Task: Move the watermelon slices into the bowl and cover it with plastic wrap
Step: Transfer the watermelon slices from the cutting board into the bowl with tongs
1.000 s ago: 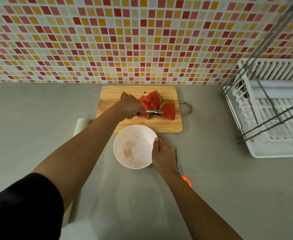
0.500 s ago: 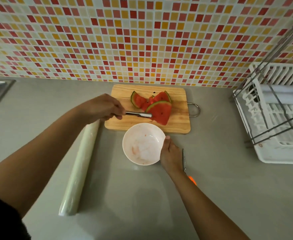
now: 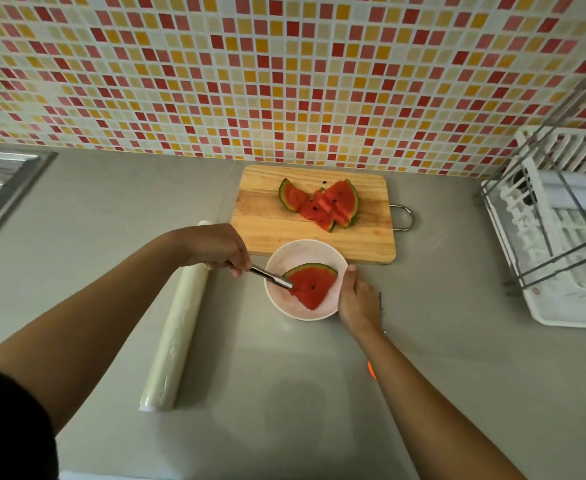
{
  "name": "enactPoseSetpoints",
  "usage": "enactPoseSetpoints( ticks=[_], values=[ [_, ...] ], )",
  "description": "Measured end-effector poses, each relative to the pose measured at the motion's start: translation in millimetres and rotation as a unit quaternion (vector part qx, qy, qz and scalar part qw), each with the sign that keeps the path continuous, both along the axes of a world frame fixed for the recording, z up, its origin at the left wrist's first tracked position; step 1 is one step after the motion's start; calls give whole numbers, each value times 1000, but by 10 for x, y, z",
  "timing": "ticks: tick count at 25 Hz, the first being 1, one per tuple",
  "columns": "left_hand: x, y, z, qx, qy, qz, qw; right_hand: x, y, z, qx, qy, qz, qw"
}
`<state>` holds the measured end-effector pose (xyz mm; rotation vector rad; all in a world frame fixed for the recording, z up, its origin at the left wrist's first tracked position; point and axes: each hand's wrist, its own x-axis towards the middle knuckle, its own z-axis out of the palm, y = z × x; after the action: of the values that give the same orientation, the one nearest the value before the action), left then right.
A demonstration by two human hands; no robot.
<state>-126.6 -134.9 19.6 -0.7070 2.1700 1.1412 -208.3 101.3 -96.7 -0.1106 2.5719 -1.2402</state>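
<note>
A white bowl [image 3: 284, 258] stands on the counter just in front of a wooden cutting board [image 3: 267, 220]. My left hand [image 3: 215, 247] grips metal tongs [image 3: 270, 277] whose tips pinch a watermelon slice [image 3: 314, 285] inside the bowl. My right hand [image 3: 357, 299] holds the bowl's right rim. Three more watermelon slices [image 3: 322, 202] lie overlapped on the board. A roll of plastic wrap [image 3: 177, 337] lies on the counter left of the bowl, partly under my left arm.
A knife with an orange handle [image 3: 382, 313] lies right of the bowl, mostly hidden by my right arm. A white dish rack [image 3: 561, 237] stands at the right. A steel sink edge [image 3: 4, 188] is at the far left. Tiled wall behind.
My left hand has carried one slice in the tongs from the board down into the bowl. The right hand stays on the bowl's rim.
</note>
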Motion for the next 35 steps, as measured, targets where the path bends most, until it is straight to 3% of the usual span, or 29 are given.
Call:
enactPoseSetpoints(
  ticks=[5,9,14,24,26,30,35],
  values=[
    [-115,110,245,-110,-34,-108,987,-7,-11,-29,-17,10,5,1000],
    [-66,144,372,-165,-12,-115,980,-11,-12,-29,-21,8,-5,1000],
    [58,146,348,-183,33,-87,979,-2,-24,-13,-10,22,1,1000],
    [-51,325,166,-213,60,-128,967,-15,-17,-21,11,17,11,1000],
    [-142,231,213,-149,76,-91,982,-22,-25,-20,12,18,8,1000],
    [-529,140,63,-38,114,99,988,-7,-39,-18,8,26,-7,1000],
    [-858,453,-278,-62,162,122,977,-14,-30,-13,25,53,7,998]
  ],
)
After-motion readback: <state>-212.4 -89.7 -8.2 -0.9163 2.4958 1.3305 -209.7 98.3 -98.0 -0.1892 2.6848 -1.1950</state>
